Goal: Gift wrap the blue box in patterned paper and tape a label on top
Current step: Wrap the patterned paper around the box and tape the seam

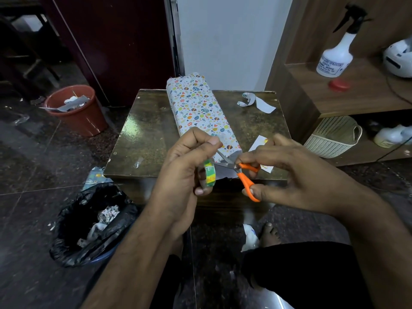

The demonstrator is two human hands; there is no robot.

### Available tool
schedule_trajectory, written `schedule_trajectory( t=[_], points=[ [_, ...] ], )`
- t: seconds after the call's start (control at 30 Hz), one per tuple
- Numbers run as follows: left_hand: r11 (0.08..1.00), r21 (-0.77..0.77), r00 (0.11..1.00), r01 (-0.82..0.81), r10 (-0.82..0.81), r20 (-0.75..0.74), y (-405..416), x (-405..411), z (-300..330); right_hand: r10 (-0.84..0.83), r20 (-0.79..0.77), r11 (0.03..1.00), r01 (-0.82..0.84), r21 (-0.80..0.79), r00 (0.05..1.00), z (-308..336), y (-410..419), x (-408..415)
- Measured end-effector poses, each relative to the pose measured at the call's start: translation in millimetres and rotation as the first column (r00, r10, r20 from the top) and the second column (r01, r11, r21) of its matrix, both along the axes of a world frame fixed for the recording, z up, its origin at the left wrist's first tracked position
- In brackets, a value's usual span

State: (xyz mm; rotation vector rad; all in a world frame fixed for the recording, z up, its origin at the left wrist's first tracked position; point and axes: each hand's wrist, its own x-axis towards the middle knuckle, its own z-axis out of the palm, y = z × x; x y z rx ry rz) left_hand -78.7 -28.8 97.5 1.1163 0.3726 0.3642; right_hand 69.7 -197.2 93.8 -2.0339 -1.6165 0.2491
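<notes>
Box position: I see the wrapped box lying lengthwise on the dark table, far end at the table's back edge, near end just beyond my hands
Box handling: I judge it stiff and light; the glossy patterned paper may slip, so I would hold it by the long sides, not by the folded ends
Left hand: my left hand has its fingers curled round the green tape roll, thumb and forefinger pinching a strip pulled up from it
Right hand: my right hand grips the orange scissors, blades parted at the strip
Label: a white label lies on the table right of the box, partly hidden
Red bucket: the bucket, far left on the floor, holds paper scraps
Black bag: the bin bag, near left, holds crumpled offcuts
Basket: the woven basket, right, contents not visible
</notes>
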Motion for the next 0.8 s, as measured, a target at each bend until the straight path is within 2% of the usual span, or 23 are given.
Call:
schedule_trajectory(
  t=[0.17, 0.3, 0.4, 0.5, 0.63, 0.73, 0.8],
  points=[
    [0.994, -0.107, 0.996, -0.008, 0.018, 0.089, -5, 2, 1, -0.093, -0.2, 0.984, 0.121, 0.131, 0.975, -6, -11, 11],
    [0.985, -0.17, 0.995, 0.008, 0.008, 0.096, -18, 8, -1, -0.343, -0.247, 0.896, 0.395, 0.203, 0.906, -24, -6, 20],
    [0.983, -0.172, 0.995, 0.06, -0.045, 0.086, -32, 12, -8, -0.584, -0.074, 0.802, 0.589, 0.096, 0.808, -44, 5, 24],
    [0.982, -0.167, 0.995, 0.086, -0.077, 0.059, -42, 16, -12, -0.692, 0.065, 0.72, 0.694, -0.012, 0.719, -56, 10, 27],
    [0.986, -0.154, 0.998, 0.058, -0.055, 0.025, -46, 20, -10, -0.742, 0.215, 0.642, 0.765, -0.046, 0.635, -62, 20, 29],
    [0.989, -0.138, 0.999, 0.05, -0.048, 0.018, -48, 21, -10, -0.742, 0.231, 0.629, 0.773, -0.082, 0.629, -67, 22, 28],
    [0.992, -0.121, 0.999, 0.045, -0.044, 0.012, -48, 21, -11, -0.736, 0.218, 0.653, 0.757, -0.018, 0.641, -65, 21, 28]
  ],
)
